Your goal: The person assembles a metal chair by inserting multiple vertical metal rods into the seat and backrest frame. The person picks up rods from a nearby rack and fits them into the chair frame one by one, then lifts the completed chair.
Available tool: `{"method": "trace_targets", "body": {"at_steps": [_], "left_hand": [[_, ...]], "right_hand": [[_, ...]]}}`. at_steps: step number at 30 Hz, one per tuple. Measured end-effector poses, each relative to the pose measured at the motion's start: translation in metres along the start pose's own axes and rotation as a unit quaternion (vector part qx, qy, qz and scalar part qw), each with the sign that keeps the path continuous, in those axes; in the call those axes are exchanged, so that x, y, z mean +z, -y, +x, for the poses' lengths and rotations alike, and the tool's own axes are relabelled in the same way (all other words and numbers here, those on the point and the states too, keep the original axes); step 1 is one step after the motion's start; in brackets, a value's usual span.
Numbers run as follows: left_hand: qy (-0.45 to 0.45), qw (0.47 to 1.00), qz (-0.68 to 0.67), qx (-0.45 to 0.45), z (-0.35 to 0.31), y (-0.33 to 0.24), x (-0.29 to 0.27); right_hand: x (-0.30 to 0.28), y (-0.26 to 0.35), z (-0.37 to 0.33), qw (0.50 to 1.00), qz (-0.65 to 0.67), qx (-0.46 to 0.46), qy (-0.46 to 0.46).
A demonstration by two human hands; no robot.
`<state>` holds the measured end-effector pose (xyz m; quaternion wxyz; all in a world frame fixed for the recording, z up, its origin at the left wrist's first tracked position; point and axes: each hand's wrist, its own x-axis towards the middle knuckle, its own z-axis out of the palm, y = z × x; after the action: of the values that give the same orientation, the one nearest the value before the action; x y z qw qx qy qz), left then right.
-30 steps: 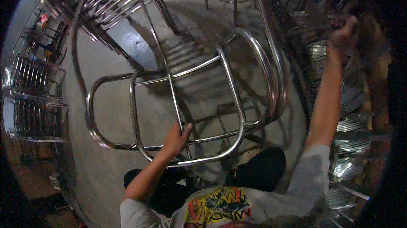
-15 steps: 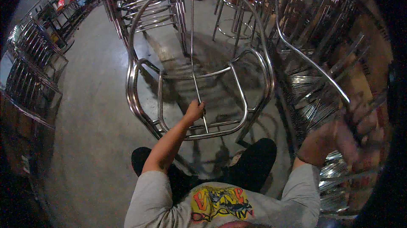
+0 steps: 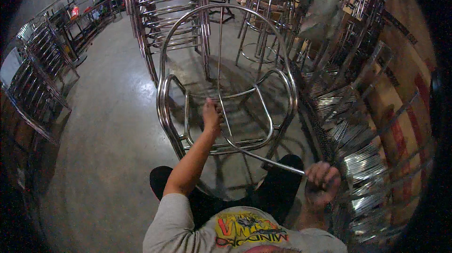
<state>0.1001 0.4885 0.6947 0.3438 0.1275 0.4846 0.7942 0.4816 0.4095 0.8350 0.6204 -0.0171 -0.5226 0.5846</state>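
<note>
A shiny metal chair frame [image 3: 163,60] with a rounded back and curved arms stands before me. Down its middle runs a thin metal rod [image 3: 221,46]. My left hand [image 3: 213,115] is over the seat opening, fingers curled against the rod and thumb pointing up. A bent metal rod [image 3: 263,159] curves from beside that hand across the front of the seat. My right hand [image 3: 322,182], slightly blurred, grips its near end by my right knee. Where the rods overlap at my left hand, I cannot tell exactly how they meet.
Stacked metal chair frames [image 3: 172,17] stand beyond on the left, with tall stool frames [image 3: 266,22] right of them. Bundles of shiny rods [image 3: 365,170] lie on my right beside cardboard [image 3: 400,112]. More metal frames [image 3: 42,74] stand far left on the concrete floor [image 3: 103,159].
My right hand has come inward and down with the bent rod, which now crosses the chair's front. My left hand has shifted slightly up and left. The whole view has moved a little.
</note>
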Motion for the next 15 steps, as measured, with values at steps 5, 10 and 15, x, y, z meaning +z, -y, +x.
{"method": "trace_targets", "body": {"at_steps": [5, 10, 15], "left_hand": [[-0.051, 0.942, 0.212, 0.254, 0.023, -0.015, -0.015], [-0.047, 0.889, 0.377, 0.257, 0.047, 0.007, -0.008], [-0.009, 0.843, 0.47, 0.261, 0.047, 0.053, -0.011]], "right_hand": [[-0.042, 0.006, -0.026, 0.774, -0.363, 0.513, 0.081], [-0.077, -0.065, -0.046, 0.697, -0.195, 0.66, 0.199], [-0.066, -0.127, -0.043, 0.711, -0.18, 0.678, 0.042]]}}
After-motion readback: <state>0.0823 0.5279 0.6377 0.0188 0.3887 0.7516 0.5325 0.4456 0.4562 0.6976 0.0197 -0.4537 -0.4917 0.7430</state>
